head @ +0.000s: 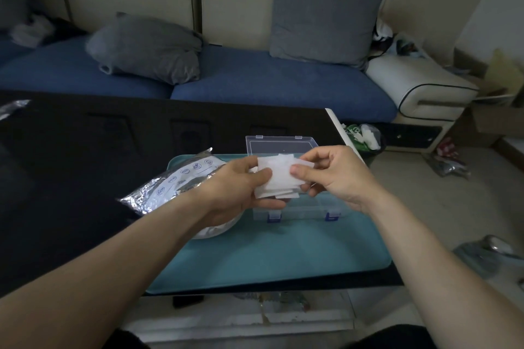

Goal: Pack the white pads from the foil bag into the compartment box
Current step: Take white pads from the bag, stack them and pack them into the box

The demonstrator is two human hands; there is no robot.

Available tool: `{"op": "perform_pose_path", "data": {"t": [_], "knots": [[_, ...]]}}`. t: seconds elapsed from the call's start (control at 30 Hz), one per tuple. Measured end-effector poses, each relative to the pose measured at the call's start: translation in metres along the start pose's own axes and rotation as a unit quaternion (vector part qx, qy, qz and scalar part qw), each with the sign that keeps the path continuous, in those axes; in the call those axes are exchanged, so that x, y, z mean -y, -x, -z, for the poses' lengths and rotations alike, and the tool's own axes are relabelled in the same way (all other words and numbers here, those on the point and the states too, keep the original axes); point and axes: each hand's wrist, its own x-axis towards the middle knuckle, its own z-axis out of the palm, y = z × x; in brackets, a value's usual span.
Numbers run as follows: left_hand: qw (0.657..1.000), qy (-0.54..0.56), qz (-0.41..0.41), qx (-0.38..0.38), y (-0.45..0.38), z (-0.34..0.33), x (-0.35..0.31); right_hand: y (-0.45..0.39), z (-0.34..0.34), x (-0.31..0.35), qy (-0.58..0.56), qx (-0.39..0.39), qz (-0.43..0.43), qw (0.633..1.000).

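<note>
Head view, from nearest outward: two bare forearms reach in from about 7 and 5 o'clock and meet above the teal mat [283, 258] on the dark table [71, 178]. The left hand [241, 187] has thumb and fingers curled round one end of a small stack of white pads [279, 178], and the right hand [337, 176] pinches the other end, thumb on top. The stack hangs just above the clear compartment box [300, 211], which sits on the mat with its lid [280, 146] open toward 12 o'clock. At 9 o'clock of the hands lies the crumpled foil bag [173, 187], partly under the left wrist. The pads look thin, light and limp, fanned at the edges, so I'd guess they slide apart easily; a pinch across the flat faces near the middle should keep them squared. Beyond the table, at 12 o'clock, a blue sofa [255, 79] with grey cushions [323, 22].
</note>
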Motion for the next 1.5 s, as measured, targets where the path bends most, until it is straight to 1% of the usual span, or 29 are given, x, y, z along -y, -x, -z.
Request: {"op": "perform_pose_path", "data": {"t": [0.1, 0.17, 0.27, 0.33, 0.4, 0.43, 0.5, 0.57, 0.6, 0.7, 0.77, 0.8, 0.9, 1.0, 1.07, 1.17, 1.23, 1.27, 1.3, 1.33, 1.4, 1.43, 1.47, 1.5], "knots": [[1.0, 0.019, -0.005, -0.014, -0.002, -0.001, -0.001, 0.001, 0.008, 0.0, 0.006, -0.017, -0.007, 1.0], [0.999, 0.026, -0.009, -0.019, -0.002, -0.001, -0.001, 0.002, 0.012, 0.001, -0.012, -0.023, -0.014, 1.0], [1.0, 0.002, -0.023, -0.021, -0.001, 0.0, 0.0, 0.002, 0.017, 0.005, -0.095, -0.017, -0.03, 0.995], [0.999, -0.022, -0.036, -0.029, -0.001, -0.001, 0.002, 0.003, 0.018, 0.008, -0.167, 0.006, -0.038, 0.985], [0.998, -0.033, -0.047, -0.035, -0.002, -0.001, 0.004, 0.005, 0.015, 0.01, -0.195, 0.034, -0.035, 0.98], [0.998, -0.036, -0.05, -0.034, -0.002, -0.002, 0.005, 0.005, 0.012, 0.009, -0.179, 0.045, -0.031, 0.982], [0.997, -0.043, -0.053, -0.025, -0.003, -0.003, 0.005, 0.004, 0.005, 0.004, -0.093, 0.053, -0.019, 0.994], [0.998, -0.037, -0.047, -0.016, -0.003, -0.003, 0.003, 0.002, 0.0, -0.001, 0.001, 0.04, -0.003, 0.999], [0.999, -0.029, -0.036, -0.01, -0.003, -0.003, 0.002, 0.0, -0.001, -0.003, 0.028, 0.028, 0.003, 0.999], [1.0, 0.015, 0.014, 0.018, -0.002, -0.001, -0.002, -0.002, 0.0, -0.003, 0.056, 0.001, 0.015, 0.998], [0.998, 0.053, 0.032, 0.03, 0.0, -0.002, -0.004, -0.001, 0.001, -0.002, 0.065, -0.012, 0.02, 0.998], [0.997, 0.06, 0.028, 0.025, 0.0, -0.004, -0.005, -0.001, 0.001, -0.001, 0.068, -0.024, 0.023, 0.997], [0.999, 0.046, 0.003, -0.019, -0.001, -0.008, -0.003, -0.002, 0.002, 0.0, 0.094, -0.054, 0.047, 0.993], [0.999, 0.027, 0.0, -0.045, -0.001, -0.008, -0.002, 0.0, 0.007, 0.002, 0.081, -0.061, 0.073, 0.992], [0.999, 0.03, 0.008, -0.044, 0.0, -0.008, -0.003, 0.002, 0.01, 0.005, 0.057, -0.039, 0.088, 0.994], [0.999, 0.026, 0.024, 0.013, -0.001, -0.006, -0.005, 0.004, 0.008, 0.007, 0.084, 0.004, 0.088, 0.993], [0.997, 0.019, 0.033, 0.06, -0.001, -0.006, -0.005, 0.003, 0.002, 0.005, 0.107, 0.008, 0.079, 0.991], [0.997, 0.011, 0.028, 0.072, -0.001, -0.006, -0.004, 0.001, -0.001, 0.004, 0.123, 0.001, 0.08, 0.989], [0.998, -0.001, 0.016, 0.067, -0.001, -0.007, -0.002, 0.0, -0.004, 0.002, 0.14, -0.012, 0.084, 0.987], [0.999, -0.013, -0.002, 0.047, -0.002, -0.007, 0.0, -0.002, -0.005, 0.0, 0.152, -0.034, 0.087, 0.984], [0.999, -0.026, -0.039, -0.009, -0.004, -0.006, 0.004, -0.004, -0.005, 0.001, 0.131, -0.072, 0.079, 0.986], [0.998, -0.026, -0.051, -0.032, -0.006, -0.006, 0.005, -0.004, -0.003, 0.002, 0.088, -0.07, 0.058, 0.992], [0.997, -0.022, -0.06, -0.049, -0.006, -0.005, 0.004, -0.003, 0.0, 0.003, 0.039, -0.049, 0.023, 0.998], [0.996, -0.016, -0.068, -0.059, -0.007, -0.005, 0.002, -0.001, 0.001, 0.004, -0.002, -0.013, -0.013, 1.0]]}}
